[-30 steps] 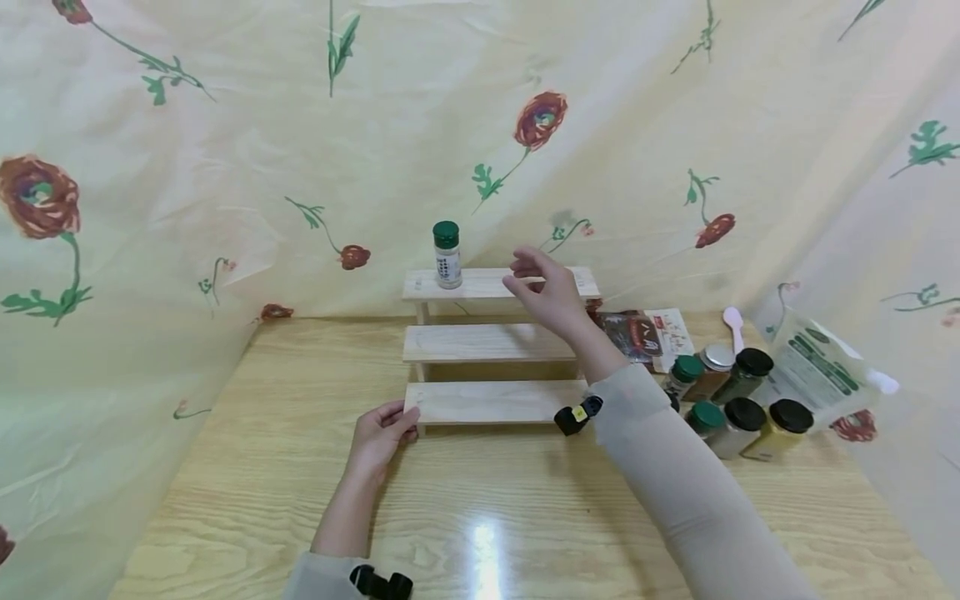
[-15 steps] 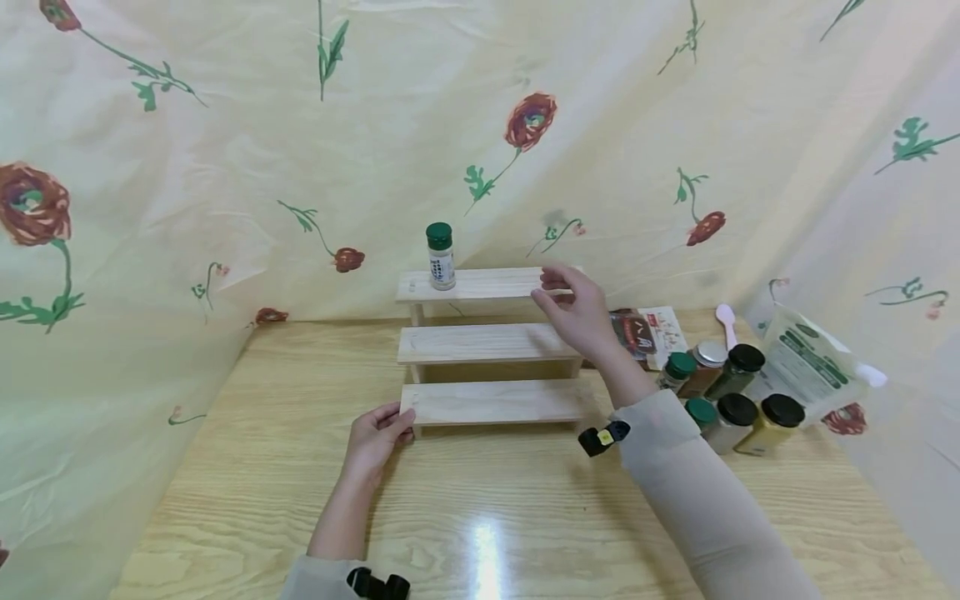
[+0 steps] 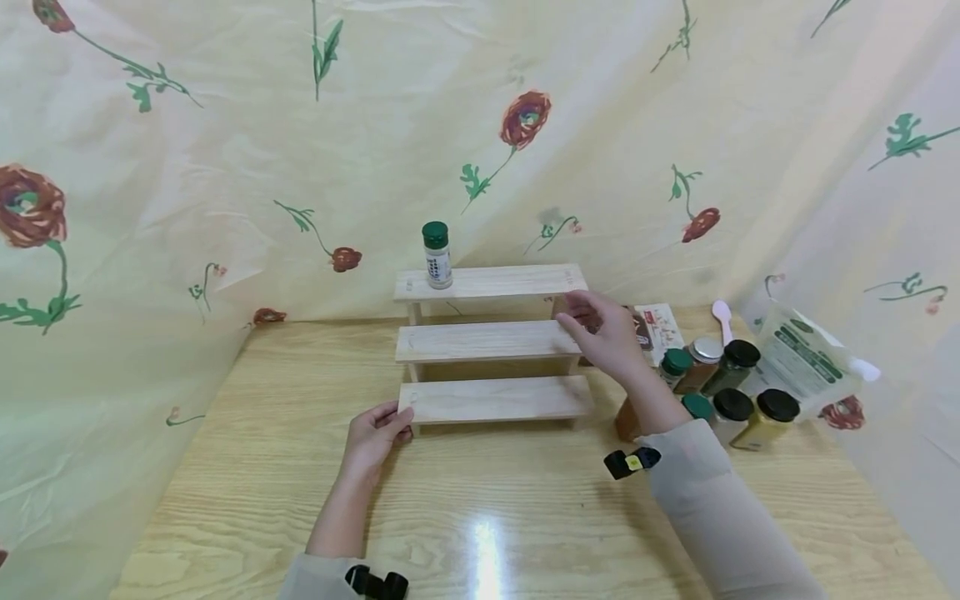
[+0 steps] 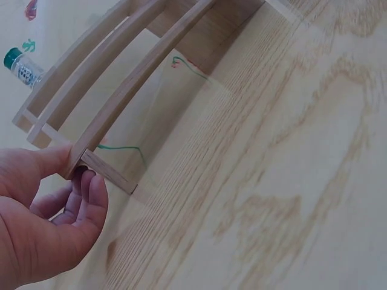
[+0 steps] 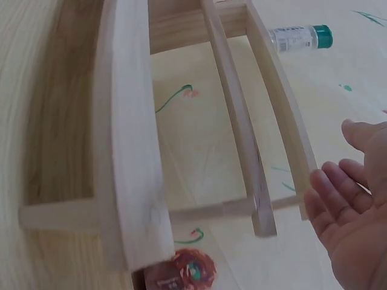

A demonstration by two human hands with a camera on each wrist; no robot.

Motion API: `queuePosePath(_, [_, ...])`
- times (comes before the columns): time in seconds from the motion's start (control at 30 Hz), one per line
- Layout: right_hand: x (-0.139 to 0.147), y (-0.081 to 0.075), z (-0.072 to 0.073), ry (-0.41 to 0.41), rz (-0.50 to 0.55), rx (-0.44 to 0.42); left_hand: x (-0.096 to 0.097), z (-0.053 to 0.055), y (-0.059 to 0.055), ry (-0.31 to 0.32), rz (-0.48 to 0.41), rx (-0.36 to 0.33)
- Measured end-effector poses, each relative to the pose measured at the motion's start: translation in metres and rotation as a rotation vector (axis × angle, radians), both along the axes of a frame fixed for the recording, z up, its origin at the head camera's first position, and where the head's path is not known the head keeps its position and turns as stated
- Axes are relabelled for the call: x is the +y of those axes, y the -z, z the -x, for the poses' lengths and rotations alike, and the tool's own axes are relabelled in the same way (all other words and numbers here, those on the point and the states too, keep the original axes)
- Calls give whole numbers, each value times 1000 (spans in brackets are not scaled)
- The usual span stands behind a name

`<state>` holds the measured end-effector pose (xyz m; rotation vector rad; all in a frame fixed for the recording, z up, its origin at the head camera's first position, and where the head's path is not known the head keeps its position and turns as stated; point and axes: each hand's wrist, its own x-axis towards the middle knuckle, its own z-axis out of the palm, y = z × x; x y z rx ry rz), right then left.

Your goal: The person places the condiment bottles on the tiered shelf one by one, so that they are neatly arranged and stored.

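Observation:
A pale three-tier wooden rack [image 3: 495, 400] stands against the back cloth. My left hand [image 3: 375, 442] pinches the left end of its lowest shelf; in the left wrist view the thumb lies on top and the curled fingers underneath. At the rack's right side, my right hand [image 3: 609, 337] has loosely bent fingers with nothing between them. The right wrist view shows those fingertips [image 5: 317, 181] right at the end of the top shelf. A spice bottle [image 3: 438, 262] with a green cap and white contents stands upright on the left of the top shelf.
Right of the rack, several spice jars [image 3: 731, 408] with black, green and silver lids stand grouped. Behind them are a white pouch [image 3: 802, 358], a pink spoon [image 3: 722, 321] and a printed packet [image 3: 660, 329]. An orange-brown jar [image 3: 627, 421] is partly hidden by my right forearm.
My right hand has moved down and to the right, from above the top shelf to the rack's right side. My left hand keeps its hold. The view has shifted slightly.

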<state>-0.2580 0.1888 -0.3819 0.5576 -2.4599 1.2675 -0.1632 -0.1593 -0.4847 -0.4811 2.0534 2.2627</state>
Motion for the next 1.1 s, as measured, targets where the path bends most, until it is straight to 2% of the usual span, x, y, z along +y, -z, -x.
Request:
queuePosePath(0.2, [18, 7, -7, 13, -90, 22, 0, 1, 0, -4, 2, 1])
queuePosePath(0.37, [32, 12, -12, 16, -116, 42, 0, 0, 1, -5, 5, 0])
queuePosePath(0.73, [70, 9, -27, 76, -207, 47, -1, 0, 4, -10, 20, 9])
queuePosePath(0.97, [98, 3, -36, 110, -253, -10, 0, -1, 4, -7, 28, 6])
queuePosePath(1.1, [110, 1, -40, 106, -284, -15, 0, -1, 3, 0, 26, 11])
